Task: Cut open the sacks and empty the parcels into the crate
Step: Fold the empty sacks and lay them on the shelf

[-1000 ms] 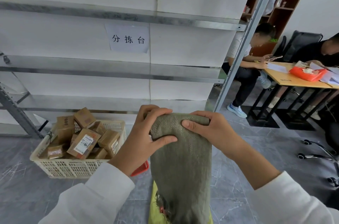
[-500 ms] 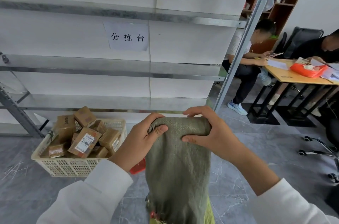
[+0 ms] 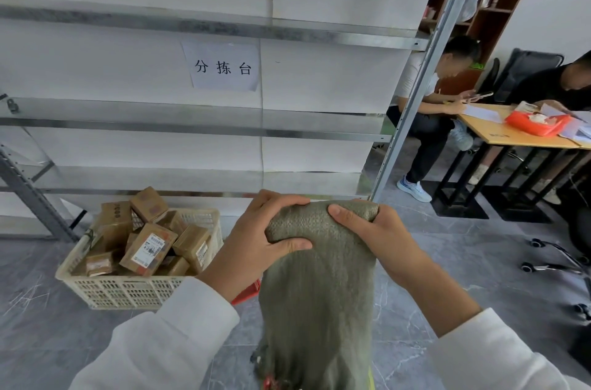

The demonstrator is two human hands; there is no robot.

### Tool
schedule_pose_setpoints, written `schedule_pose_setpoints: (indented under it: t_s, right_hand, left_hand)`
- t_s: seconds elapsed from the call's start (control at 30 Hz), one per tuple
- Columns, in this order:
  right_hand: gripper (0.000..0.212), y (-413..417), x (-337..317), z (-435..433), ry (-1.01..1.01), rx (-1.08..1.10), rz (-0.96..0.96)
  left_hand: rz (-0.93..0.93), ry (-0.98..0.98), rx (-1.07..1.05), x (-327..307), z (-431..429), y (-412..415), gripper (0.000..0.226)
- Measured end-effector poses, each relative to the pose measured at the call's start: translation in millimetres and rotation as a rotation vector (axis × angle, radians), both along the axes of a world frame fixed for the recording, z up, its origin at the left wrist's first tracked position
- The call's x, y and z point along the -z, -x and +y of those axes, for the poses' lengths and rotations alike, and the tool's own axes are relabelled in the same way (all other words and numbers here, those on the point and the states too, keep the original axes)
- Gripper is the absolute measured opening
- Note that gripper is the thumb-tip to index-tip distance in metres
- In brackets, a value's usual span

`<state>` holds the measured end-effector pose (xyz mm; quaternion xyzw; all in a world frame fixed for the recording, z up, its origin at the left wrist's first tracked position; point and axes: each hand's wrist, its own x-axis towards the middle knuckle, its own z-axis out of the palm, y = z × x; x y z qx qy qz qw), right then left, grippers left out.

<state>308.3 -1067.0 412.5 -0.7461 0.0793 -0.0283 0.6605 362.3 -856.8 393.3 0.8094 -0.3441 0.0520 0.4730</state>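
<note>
A grey-green woven sack [image 3: 316, 300] hangs limp in front of me, held up by its top end. My left hand [image 3: 256, 245] grips the top left corner, thumb across the front. My right hand [image 3: 377, 239] grips the top right corner, fingers curled over the fabric. The sack's frayed lower end reaches the bottom of the view. To the left, a cream plastic crate [image 3: 128, 290] stands on the floor, piled with several brown cardboard parcels [image 3: 148, 249]. A red object [image 3: 246, 292] peeks out behind my left wrist, mostly hidden.
A metal shelving rack [image 3: 224, 130] with a paper sign stands behind the crate. At the right, two people sit at a wooden table [image 3: 518, 137] with a red tray. Chair wheels [image 3: 556, 265] stand at the far right. A yellow sack edge [image 3: 371, 377] shows below.
Both hands have shifted their grip along the sack's top edge, the left thumb now lower across the front. The sack hangs a little more to the right.
</note>
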Motion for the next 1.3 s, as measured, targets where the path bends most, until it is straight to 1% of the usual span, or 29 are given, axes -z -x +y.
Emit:
schedule_pose_setpoints:
  t_s: [0.07,0.13,0.2,0.27,0.33,0.4,0.43,0.47,0.53,0.6,0.67,0.7,0.77,0.8,0.87,0.97,1.07,1.13,1.2,1.3]
  right_hand:
    - [0.038,0.6,1.8,-0.3,-0.053,-0.054,0.011]
    - [0.042,3.6,1.1,-1.3,-0.088,-0.13,-0.008]
    - [0.051,6.7,0.3,-3.3,0.008,-0.182,-0.057]
    - [0.062,8.1,1.4,-4.7,0.13,-0.182,-0.112]
    - [0.072,9.3,2.6,-4.3,0.135,-0.165,-0.158]
    - [0.082,10.4,3.0,-4.7,0.146,-0.128,-0.212]
    - [0.083,10.6,3.0,-5.4,0.184,-0.113,-0.243]
    - [0.078,10.8,2.7,-5.8,0.218,-0.108,-0.266]
    - [0.059,10.4,3.0,-5.8,0.257,-0.12,-0.267]
    - [0.045,9.5,4.1,-5.5,0.261,-0.116,-0.241]
    - [0.041,7.6,5.4,-6.3,0.243,-0.094,-0.23]
    - [0.04,6.6,5.9,-6.7,0.219,-0.084,-0.22]
    - [0.039,4.3,6.8,-7.0,0.132,-0.059,-0.171]
    - [0.04,3.1,7.0,-6.8,0.081,-0.046,-0.137]
    - [0.041,0.8,8.5,-6.6,-0.017,-0.032,-0.064]
    - [0.035,-0.2,9.6,-6.9,-0.196,-0.073,0.015]
    - [0.035,1.4,11.2,-5.5,-0.281,-0.136,0.044]
    - [0.038,3.0,12.2,-4.3,-0.249,-0.16,0.038]
    - [0.054,4.0,14.0,-4.4,-0.141,-0.168,0.015]
    - [0.074,5.8,16.0,-5.4,0.044,-0.098,-0.049]
  left_hand:
    - [0.007,0.057,-0.043,0.6,-0.7,-0.4,0.047]
    - [0.067,0.119,-0.045,0.3,0.2,-1.9,0.042]
    - [0.141,0.15,-0.032,-1.7,1.8,-3.1,0.038]
    - [0.228,0.157,-0.011,-5.6,3.4,-3.0,0.032]
    - [0.324,0.171,0.029,-7.5,4.1,-2.7,0.024]
    - [0.403,0.182,0.062,-6.5,3.7,-2.4,0.022]
    - [0.435,0.182,0.068,-6.1,3.3,-2.1,0.023]
    - [0.459,0.178,0.068,-5.4,3.2,-2.2,0.026]
    - [0.483,0.163,0.057,-4.7,3.7,-3.2,0.03]
    - [0.49,0.144,0.046,-5.6,4.2,-3.2,0.031]
    - [0.468,0.17,0.013,-7.5,3.9,-0.7,0.028]
    - [0.453,0.206,0.005,-8.1,3.3,1.5,0.031]
    - [0.402,0.264,0.026,-7.8,2.1,6.4,0.051]
    - [0.357,0.26,0.032,-7.2,1.9,8.4,0.058]
    - [0.267,0.203,0.033,-6.4,1.8,10.1,0.064]
    - [0.183,0.089,0.037,-5.2,2.2,7.7,0.064]
    - [0.175,0.085,-0.027,-1.2,1.9,5.6,0.053]
    - [0.2,0.132,-0.074,2.1,1.0,3.7,0.046]
    - [0.247,0.186,-0.105,4.8,1.1,1.0,0.041]
    - [0.342,0.242,-0.138,6.4,2.9,-2.4,0.042]
